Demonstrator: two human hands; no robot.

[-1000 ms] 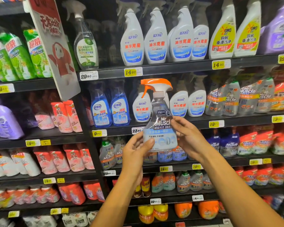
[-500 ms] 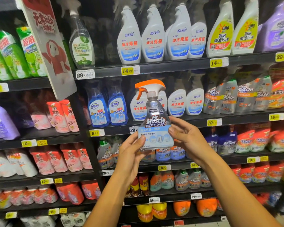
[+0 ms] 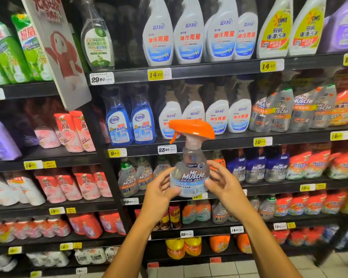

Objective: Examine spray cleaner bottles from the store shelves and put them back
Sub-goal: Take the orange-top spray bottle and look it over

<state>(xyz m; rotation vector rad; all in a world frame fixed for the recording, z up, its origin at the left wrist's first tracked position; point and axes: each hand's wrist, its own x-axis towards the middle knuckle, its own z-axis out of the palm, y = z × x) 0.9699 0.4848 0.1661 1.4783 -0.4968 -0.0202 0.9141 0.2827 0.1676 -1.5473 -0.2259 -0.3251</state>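
A clear Mr Muscle Daily spray bottle point(image 3: 190, 175) with an orange trigger head stands upright in the air in front of the shelves, label facing me. My left hand point(image 3: 159, 192) grips its lower left side, thumb across the front of the label. My right hand point(image 3: 222, 182) holds the right side with thumb and curled fingers. The bottle's base is level with the third shelf's front edge.
Black store shelves point(image 3: 209, 71) hold rows of white spray cleaners point(image 3: 190, 35), blue glass cleaners point(image 3: 129, 123), Mr Muscle bottles point(image 3: 279, 111) and orange refill pouches point(image 3: 68, 185). A hanging sign point(image 3: 58, 49) juts out at upper left. Tiled floor point(image 3: 229, 267) lies below.
Both hands and the bottle have dropped lower against the shelves, from the second shelf's level to the third. The bottle now stands straighter, and the view has tilted down a little.
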